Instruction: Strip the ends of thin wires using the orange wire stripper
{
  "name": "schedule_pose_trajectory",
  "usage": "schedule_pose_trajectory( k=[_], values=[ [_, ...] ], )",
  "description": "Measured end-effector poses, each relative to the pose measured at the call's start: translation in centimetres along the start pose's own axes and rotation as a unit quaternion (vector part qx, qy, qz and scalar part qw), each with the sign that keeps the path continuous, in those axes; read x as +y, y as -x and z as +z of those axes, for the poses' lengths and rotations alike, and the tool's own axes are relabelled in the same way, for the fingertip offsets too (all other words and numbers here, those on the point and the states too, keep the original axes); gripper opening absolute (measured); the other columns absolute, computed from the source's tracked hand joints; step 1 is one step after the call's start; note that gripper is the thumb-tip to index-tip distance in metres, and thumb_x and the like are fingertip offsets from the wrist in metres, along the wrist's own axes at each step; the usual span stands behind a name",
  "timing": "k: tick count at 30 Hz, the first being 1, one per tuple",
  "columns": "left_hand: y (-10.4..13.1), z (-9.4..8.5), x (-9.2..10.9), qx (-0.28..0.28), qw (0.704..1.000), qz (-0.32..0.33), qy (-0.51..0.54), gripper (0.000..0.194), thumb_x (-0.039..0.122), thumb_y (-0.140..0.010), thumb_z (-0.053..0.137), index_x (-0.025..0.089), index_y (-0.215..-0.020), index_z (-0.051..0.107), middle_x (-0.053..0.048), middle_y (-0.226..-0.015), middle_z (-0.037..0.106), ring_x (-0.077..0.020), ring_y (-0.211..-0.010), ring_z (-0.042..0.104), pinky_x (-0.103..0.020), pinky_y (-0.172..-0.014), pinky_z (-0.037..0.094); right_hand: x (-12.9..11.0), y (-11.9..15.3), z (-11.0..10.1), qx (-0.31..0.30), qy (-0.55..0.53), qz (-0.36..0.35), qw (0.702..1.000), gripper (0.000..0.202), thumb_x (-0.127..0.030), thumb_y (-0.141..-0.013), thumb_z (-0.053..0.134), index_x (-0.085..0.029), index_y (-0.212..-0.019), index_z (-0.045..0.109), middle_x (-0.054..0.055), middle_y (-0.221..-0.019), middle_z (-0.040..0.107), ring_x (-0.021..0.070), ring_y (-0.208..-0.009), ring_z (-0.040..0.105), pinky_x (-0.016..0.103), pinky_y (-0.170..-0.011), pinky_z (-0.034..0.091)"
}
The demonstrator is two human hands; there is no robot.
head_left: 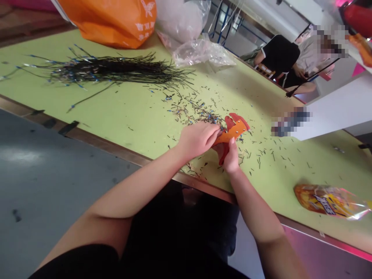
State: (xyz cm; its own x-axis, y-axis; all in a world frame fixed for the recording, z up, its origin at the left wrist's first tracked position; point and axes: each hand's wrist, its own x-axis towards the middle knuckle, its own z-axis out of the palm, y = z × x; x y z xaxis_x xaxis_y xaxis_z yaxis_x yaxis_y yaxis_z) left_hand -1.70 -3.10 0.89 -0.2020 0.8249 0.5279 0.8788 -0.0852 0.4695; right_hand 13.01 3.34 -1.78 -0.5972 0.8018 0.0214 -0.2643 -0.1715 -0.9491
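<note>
The single view looks forward and down from the person's head, near above both hands (198, 140). It tilts, so the surface (136, 135) slants down rightward.

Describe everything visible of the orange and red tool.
The tool has an orange plate with small shiny round fasteners, and curved red parts above and below. It looks like plastic or painted metal. It slants up rightward above clippings scattered on the table, gripped by the right hand. The left hand partly hides its left end.
</note>
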Motion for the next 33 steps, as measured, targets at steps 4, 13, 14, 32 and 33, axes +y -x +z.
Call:
schedule_pose_trajectory(
  k=[4, 13, 14, 32, 33],
  values=[
    [0.2, -0.2, 0.6, -0.017, 0.999, 0.034, -0.004, 0.040, 0.035, -0.111, 0.037, 0.024, -0.106, 0.075, -0.008, -0.089, 0.080, -0.0214, -0.082, 0.072, -0.034, -0.065, 0.046, 0.2, 0.0, -0.1, 0.026, 0.009, -0.004, 1.000, 0.072, -0.085, -0.081, 0.067, -0.028, -0.124, 0.066, 0.012, -0.117, 0.077, 0.0345, -0.122, 0.072, 0.047, -0.084, 0.067],
    [0.3, -0.6, 1.0, -0.010, 0.997, 0.082, 0.003, 0.039, 0.029, -0.112, 0.035, 0.023, -0.099, 0.071, -0.005, -0.078, 0.075, -0.0187, -0.073, 0.069, -0.034, -0.059, 0.041, 0.5, 0.8, -0.1, 0.060, 0.102, -0.095, 0.988, 0.060, -0.079, -0.094, 0.051, -0.030, -0.126, 0.066, 0.014, -0.128, 0.071, 0.0367, -0.149, 0.056, 0.053, -0.105, 0.063],
    [0.3, -0.6, 1.0, -0.008, 0.996, 0.089, 0.007, 0.038, 0.028, -0.112, 0.035, 0.023, -0.100, 0.071, -0.005, -0.079, 0.075, -0.0187, -0.074, 0.069, -0.034, -0.060, 0.042, 0.5, 0.8, -0.1, 0.066, 0.099, -0.105, 0.987, 0.059, -0.078, -0.094, 0.050, -0.030, -0.124, 0.067, 0.014, -0.126, 0.072, 0.0365, -0.148, 0.056, 0.053, -0.107, 0.062],
    [0.9, -0.3, 1.2, 0.081, 0.983, 0.166, 0.000, 0.023, 0.020, -0.109, 0.046, 0.020, -0.095, 0.065, 0.000, -0.075, 0.073, -0.0139, -0.069, 0.067, -0.032, -0.056, 0.036, 0.2, 1.3, 0.4, 0.138, 0.113, -0.145, 0.973, 0.053, -0.075, -0.096, 0.055, -0.025, -0.091, 0.070, 0.007, -0.089, 0.068, 0.0278, -0.106, 0.071, 0.042, -0.088, 0.064],
    [1.0, -0.3, 1.2, 0.094, 0.981, 0.171, -0.001, 0.022, 0.019, -0.109, 0.047, 0.020, -0.095, 0.064, 0.000, -0.075, 0.073, -0.0135, -0.068, 0.067, -0.032, -0.056, 0.036, 0.3, 1.3, 0.5, 0.138, 0.107, -0.153, 0.973, 0.052, -0.074, -0.097, 0.056, -0.025, -0.091, 0.071, 0.006, -0.087, 0.068, 0.0255, -0.102, 0.071, 0.040, -0.086, 0.063]
  ],
)
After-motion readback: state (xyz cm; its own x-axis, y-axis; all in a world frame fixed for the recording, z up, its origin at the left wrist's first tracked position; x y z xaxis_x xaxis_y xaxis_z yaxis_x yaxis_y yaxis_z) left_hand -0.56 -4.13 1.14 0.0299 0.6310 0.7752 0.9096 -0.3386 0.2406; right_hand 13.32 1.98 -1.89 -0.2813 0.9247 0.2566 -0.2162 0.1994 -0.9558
